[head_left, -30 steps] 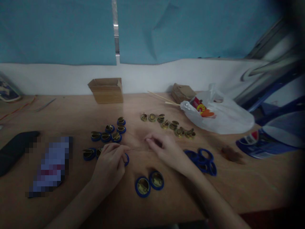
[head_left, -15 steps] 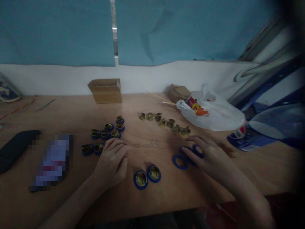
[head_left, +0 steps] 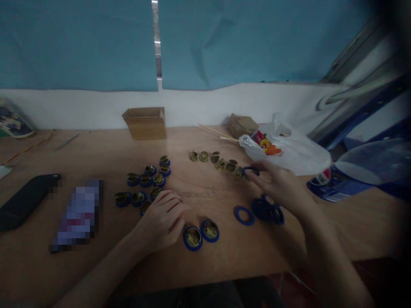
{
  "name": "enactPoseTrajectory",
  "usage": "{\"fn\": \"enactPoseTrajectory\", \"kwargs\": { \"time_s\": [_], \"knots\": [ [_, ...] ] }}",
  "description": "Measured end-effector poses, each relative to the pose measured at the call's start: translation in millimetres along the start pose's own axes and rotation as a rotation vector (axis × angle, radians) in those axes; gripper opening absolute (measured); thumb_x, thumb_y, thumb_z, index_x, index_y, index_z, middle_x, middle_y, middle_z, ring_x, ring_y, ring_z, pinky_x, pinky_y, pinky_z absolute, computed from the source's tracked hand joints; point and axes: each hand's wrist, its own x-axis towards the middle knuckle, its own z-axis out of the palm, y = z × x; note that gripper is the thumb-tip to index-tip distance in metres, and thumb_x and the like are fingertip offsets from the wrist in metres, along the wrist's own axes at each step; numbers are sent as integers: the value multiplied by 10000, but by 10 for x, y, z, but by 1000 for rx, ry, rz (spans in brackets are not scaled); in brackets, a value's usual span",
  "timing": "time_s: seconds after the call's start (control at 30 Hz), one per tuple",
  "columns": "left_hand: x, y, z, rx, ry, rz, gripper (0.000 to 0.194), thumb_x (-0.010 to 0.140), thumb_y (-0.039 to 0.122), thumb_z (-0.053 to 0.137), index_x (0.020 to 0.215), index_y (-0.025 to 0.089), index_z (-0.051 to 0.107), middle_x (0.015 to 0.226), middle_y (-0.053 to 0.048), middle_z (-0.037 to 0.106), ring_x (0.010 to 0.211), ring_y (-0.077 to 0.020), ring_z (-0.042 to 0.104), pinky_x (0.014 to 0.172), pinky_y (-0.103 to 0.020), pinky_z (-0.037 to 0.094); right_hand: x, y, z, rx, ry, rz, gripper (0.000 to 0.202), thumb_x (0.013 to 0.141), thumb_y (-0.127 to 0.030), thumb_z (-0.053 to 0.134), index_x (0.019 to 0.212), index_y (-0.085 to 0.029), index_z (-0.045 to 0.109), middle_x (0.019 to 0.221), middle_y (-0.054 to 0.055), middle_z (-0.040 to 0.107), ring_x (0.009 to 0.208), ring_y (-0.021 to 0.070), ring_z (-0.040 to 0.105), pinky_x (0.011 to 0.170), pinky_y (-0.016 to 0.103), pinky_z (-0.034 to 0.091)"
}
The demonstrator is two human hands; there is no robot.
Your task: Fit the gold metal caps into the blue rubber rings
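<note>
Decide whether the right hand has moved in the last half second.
Yes: the right hand has moved forward, closer to the white plastic bag.

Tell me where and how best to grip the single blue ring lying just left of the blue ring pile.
Pinch the left rim of the single blue ring, coming down from above and the left. It seems to lie flat, and its open centre should let one finger go inside and another outside the band. The blue ring pile crowds its right side.
</note>
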Motion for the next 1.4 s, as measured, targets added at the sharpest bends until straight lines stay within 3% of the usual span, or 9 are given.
{"fn": "enactPoseTrajectory", "kwargs": {
  "time_s": [0.13, 0.33, 0.57, 0.67, 1.03, 1.27, 1.33, 1.4],
  "knots": [
    [-2, -22, 7, 14, 2, -16, 196, 797, 26, 520, 924, 123, 634, 870, -93, 672, 890, -230, 599, 890, -420, 491, 254, 107, 168, -49, -107, 39, 274, 870, -350, 529, 1023, -153, 642, 968, 146, 738, 826, 317, 708, 699, 410, 536],
    [-9, 9, 39, 6, 10, -9, 203, 810, 23, 509, 953, 112, 622, 894, -100, 682, 920, -229, 604, 884, -407, 489, 188, 137, 362, -33, -118, 12, 325, 855, -386, 570, 1077, -158, 634, 943, 114, 732, 753, 268, 690, 659, 367, 519],
    [-5, 22, 31, 5, 5, -14, 202, 799, 22, 516, 945, 105, 628, 884, -106, 683, 912, -234, 605, 863, -409, 498, 151, 223, 447, -144, -51, -48, 309, 838, -381, 603, 1059, -166, 614, 905, 116, 719, 823, 306, 677, 682, 387, 505],
    [-9, 9, 34, 13, 10, -18, 198, 797, 22, 519, 940, 103, 629, 875, -106, 684, 914, -236, 608, 872, -415, 497, 152, 246, 476, -133, -30, -39, 341, 826, -369, 618, 1092, -160, 582, 980, 133, 718, 823, 304, 681, 671, 384, 507],
    [-16, 6, 39, 20, 27, -18, 182, 810, 31, 511, 914, 134, 620, 886, -92, 686, 914, -225, 620, 879, -406, 506, 143, 222, 445, -173, -62, -87, 310, 862, -376, 588, 1098, -190, 666, 971, 111, 738, 917, 305, 678, 816, 429, 497],
    [-5, 15, 3, -8, 67, -52, 205, 796, 26, 512, 909, 155, 624, 851, -79, 690, 890, -230, 633, 841, -419, 518, 131, -23, 374, 21, -12, -137, 320, 827, -398, 642, 1073, -195, 671, 1011, 126, 725, 984, 333, 662, 850, 478, 508],
    [23, 35, -22, -91, 105, -133, 204, 811, 40, 510, 918, 166, 629, 823, -66, 690, 831, -209, 641, 766, -373, 532, 103, -189, 320, 128, 10, -182, 310, 835, -393, 643, 1090, -218, 665, 1088, 113, 709, 1021, 316, 656, 874, 459, 512],
    [62, 54, -56, -248, 108, -315, 172, 850, 94, 516, 943, 172, 638, 815, -53, 694, 758, -177, 646, 679, -313, 531, 70, -392, 254, 220, 13, -242, 296, 856, -385, 633, 1111, -237, 655, 1118, 92, 703, 1036, 294, 655, 889, 434, 515]
  ]
}}
